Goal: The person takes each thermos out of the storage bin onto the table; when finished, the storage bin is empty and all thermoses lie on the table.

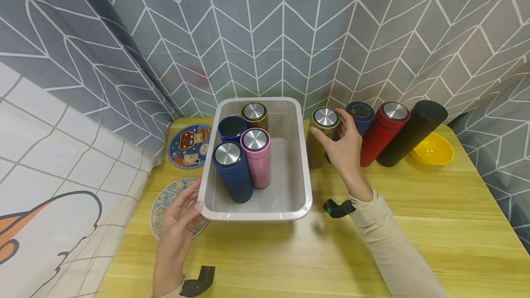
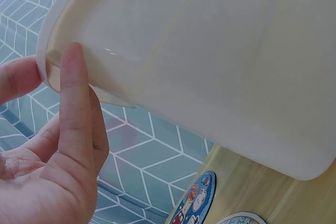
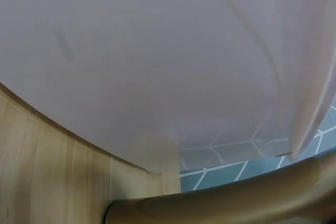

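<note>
A white plastic tub (image 1: 253, 216) stands on the wooden table, tilted or level I cannot tell. Inside it, toward its left side, are a navy thermos (image 1: 237, 180), a pink thermos (image 1: 260, 169), a blue-rimmed thermos (image 1: 232, 128) and a gold thermos (image 1: 255, 112). My left hand (image 1: 177, 224) pinches the tub's front-left rim, thumb against the edge and fingers under it in the left wrist view. Just right of the tub, my right hand (image 1: 347, 148) grips a second gold thermos (image 1: 316, 151) near its silver-topped lid. Its gold body (image 3: 226, 198) shows beside the tub wall in the right wrist view.
Right of the held thermos stand a blue thermos (image 1: 360, 114), a red thermos (image 1: 378, 139) and a black thermos (image 1: 407, 137). A yellow bowl (image 1: 434, 151) sits beyond them. Left of the tub lie a cartoon mat (image 1: 186, 146) and a floral mat (image 1: 161, 210). Patterned curtains hang behind.
</note>
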Action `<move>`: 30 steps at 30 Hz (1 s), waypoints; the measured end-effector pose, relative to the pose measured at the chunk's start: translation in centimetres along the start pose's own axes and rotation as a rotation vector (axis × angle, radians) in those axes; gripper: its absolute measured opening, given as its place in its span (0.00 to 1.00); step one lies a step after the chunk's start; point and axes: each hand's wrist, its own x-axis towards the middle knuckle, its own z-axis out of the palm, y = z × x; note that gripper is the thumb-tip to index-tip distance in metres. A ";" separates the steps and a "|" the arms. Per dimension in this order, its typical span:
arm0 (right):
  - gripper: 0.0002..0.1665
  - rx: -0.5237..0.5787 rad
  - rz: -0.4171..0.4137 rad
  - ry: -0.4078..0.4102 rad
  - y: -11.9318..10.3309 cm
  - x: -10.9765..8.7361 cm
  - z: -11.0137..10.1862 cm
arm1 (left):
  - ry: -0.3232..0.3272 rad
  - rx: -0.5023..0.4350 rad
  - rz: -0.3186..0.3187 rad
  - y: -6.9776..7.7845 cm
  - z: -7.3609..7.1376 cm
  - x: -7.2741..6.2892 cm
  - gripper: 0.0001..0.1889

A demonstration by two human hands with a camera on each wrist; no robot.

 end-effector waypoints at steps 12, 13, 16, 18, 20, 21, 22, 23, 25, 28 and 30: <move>0.46 -0.151 0.009 -0.026 -0.7 -0.2 0.5 | 0.014 0.018 -0.016 0.1 0.1 -0.1 0.25; 0.46 -0.155 0.008 -0.027 -0.8 -0.2 0.5 | 0.016 0.023 -0.019 0.1 0.1 -0.1 0.25; 0.46 -0.162 0.000 -0.028 -0.8 -0.3 0.5 | 0.019 0.033 -0.027 0.1 0.1 -0.1 0.25; 0.46 -0.166 -0.003 -0.031 -0.8 -0.4 0.5 | 0.021 0.036 -0.028 0.1 0.1 -0.1 0.25; 0.45 -0.165 -0.004 -0.035 -0.9 -0.5 0.4 | 0.021 0.037 -0.027 0.1 0.1 -0.1 0.25; 0.45 -0.166 -0.005 -0.034 -0.9 -0.5 0.4 | 0.021 0.038 -0.026 0.1 0.1 -0.1 0.25; 0.45 -0.166 -0.006 -0.033 -1.0 -0.6 0.3 | 0.020 0.038 -0.026 0.1 0.1 -0.1 0.25; 0.45 -0.164 -0.009 -0.029 -1.1 -0.6 0.3 | 0.019 0.037 -0.027 0.1 0.1 -0.1 0.25; 0.44 -0.162 -0.021 -0.018 -1.4 -0.7 0.2 | 0.019 0.039 -0.028 0.1 0.1 -0.1 0.25; 0.42 -0.128 -0.051 0.000 -2.1 -0.8 0.1 | 0.021 0.039 -0.030 0.1 0.1 0.0 0.25; 0.40 -0.111 -0.082 0.004 -2.7 -0.8 -0.1 | 0.025 0.040 -0.031 0.1 0.1 0.0 0.25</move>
